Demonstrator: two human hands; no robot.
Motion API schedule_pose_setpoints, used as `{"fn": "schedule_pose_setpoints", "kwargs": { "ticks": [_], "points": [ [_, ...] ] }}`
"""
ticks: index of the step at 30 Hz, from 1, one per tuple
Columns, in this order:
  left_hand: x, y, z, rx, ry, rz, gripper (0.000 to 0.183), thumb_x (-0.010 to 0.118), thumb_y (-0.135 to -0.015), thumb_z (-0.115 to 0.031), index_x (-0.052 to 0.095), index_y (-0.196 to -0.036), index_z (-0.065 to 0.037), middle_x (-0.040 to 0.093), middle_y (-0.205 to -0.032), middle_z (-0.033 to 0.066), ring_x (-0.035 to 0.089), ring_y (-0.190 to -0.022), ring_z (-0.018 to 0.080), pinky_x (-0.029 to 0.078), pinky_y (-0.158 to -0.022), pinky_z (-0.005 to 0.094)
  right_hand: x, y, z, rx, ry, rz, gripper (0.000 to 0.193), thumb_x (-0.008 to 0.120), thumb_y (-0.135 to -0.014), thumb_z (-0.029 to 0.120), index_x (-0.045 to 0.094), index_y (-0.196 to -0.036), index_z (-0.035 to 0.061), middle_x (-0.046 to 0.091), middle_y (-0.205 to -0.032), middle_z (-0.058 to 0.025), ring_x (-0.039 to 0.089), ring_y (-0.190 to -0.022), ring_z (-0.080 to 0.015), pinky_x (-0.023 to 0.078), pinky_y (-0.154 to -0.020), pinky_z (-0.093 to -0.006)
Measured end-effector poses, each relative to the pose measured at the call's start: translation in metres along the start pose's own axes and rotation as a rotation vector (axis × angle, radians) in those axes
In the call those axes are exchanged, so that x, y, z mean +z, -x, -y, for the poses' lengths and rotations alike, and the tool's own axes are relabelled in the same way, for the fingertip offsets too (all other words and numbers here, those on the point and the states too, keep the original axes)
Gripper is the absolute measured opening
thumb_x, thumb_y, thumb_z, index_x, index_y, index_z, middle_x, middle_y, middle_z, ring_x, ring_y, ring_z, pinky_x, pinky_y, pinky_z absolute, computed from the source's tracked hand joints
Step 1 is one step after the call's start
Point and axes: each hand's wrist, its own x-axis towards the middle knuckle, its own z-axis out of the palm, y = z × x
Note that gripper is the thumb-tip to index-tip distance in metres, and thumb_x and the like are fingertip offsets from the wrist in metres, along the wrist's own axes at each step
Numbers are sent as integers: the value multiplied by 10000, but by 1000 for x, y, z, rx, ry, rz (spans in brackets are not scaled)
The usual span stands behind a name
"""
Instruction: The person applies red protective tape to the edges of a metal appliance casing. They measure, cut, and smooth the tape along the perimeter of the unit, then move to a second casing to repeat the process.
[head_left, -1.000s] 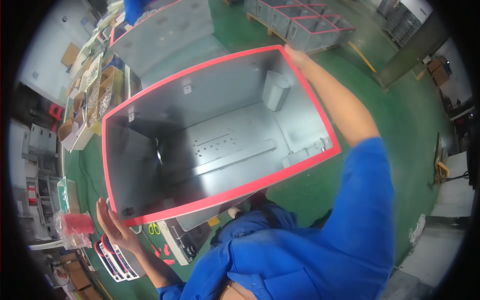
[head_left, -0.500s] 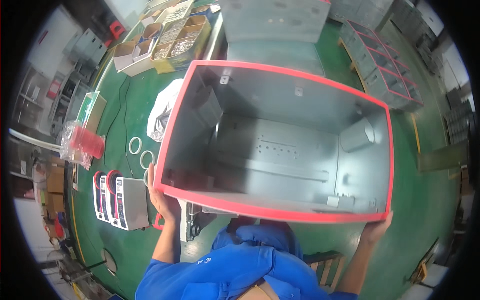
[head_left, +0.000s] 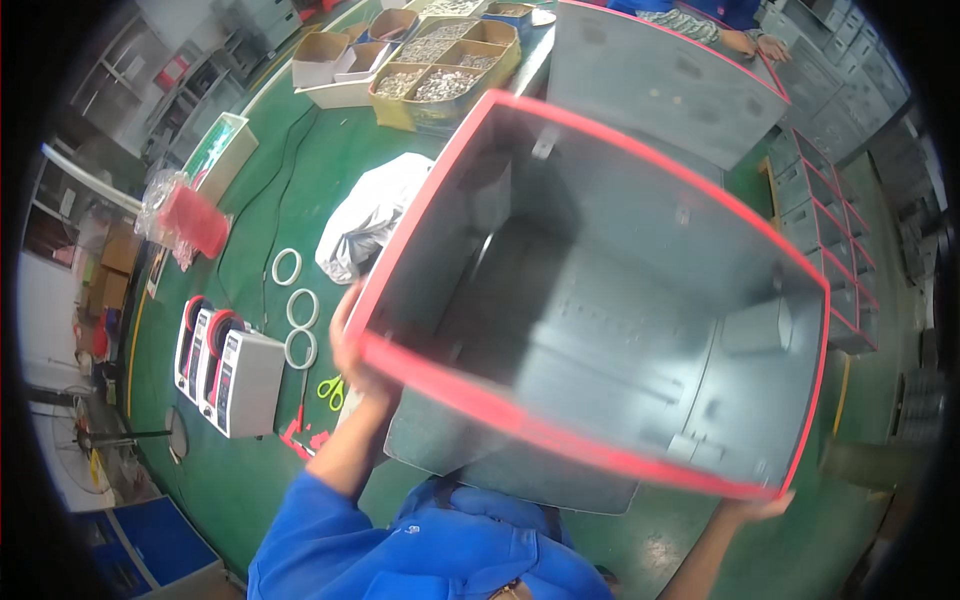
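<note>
Right end of the red-rimmed metal box point(head_left: 600, 310) has swung lower in view. Held before the torso point(head_left: 450, 552), it slants lengthwise from left hand point(head_left: 361, 356), gripping its left corner, to right hand point(head_left: 755, 509), holding the near right corner.

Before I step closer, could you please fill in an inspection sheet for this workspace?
Surface: green floor, items lying on it.
Workpiece: red-rimmed metal box, open side toward the camera.
Hands: left hand and right hand hold the box's near corners.
Clutter: yellow-green scissors, pale rings and white bundle, left of the box.
Cables: thin black cables on the floor, left.
Surroundings: partitioned parts bin and co-worker's hands, beyond the box.
</note>
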Motion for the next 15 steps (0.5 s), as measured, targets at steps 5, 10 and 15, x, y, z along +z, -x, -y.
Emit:
{"fn": "schedule_pose_setpoints", "kwargs": {
  "ticks": [5,10,15],
  "points": [
    [99,-98,66,303,69,183,401,375,-899,-255,486,-1151,37,478,-1206,152,434,-1128,259,289,-970,330,122,-95,-55,-43,25,164,581,344,-859,451,453,-1142,-45,480,-1137,-146,481,-1018,-272,388,-869,-404],
    [124,-166,112,426,-563,-80,523,451,-858,-309,378,-1207,73,453,-1187,264,415,-1125,397,333,-952,402,241,-81,-51,160,157,453,763,397,-820,546,295,-1273,-60,360,-1289,-171,367,-1160,-290,298,-975,-406],
    [20,11,92,397,-665,164,505,553,-812,-172,378,-1274,-67,386,-1268,191,377,-1169,343,316,-968,418,149,-25,-96,-282,254,698,598,431,-851,436,308,-1217,-20,379,-1200,-174,357,-1100,-287,290,-945,-430]
  ]
}}
